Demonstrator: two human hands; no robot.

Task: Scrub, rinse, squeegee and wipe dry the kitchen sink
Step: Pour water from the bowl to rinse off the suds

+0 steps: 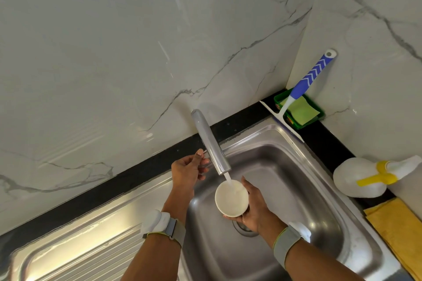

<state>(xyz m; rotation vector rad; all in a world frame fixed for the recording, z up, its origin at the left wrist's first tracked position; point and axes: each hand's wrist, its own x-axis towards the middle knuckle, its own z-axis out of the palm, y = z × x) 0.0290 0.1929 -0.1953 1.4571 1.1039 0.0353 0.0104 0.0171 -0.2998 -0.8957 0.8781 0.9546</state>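
Note:
My right hand holds a small white bowl over the steel sink basin, under the chrome tap spout. A thin stream of water runs from the spout into the bowl. My left hand grips the tap lever behind the spout; the lever is mostly hidden by the fingers. A squeegee with a blue and white handle leans in the back right corner, its blade on the sink rim. A green sponge lies in a green tray there.
A white spray bottle with a yellow trigger lies on the black counter right of the sink. A yellow cloth lies in front of it. The ribbed steel drainboard spreads to the left. Marble walls close in behind and to the right.

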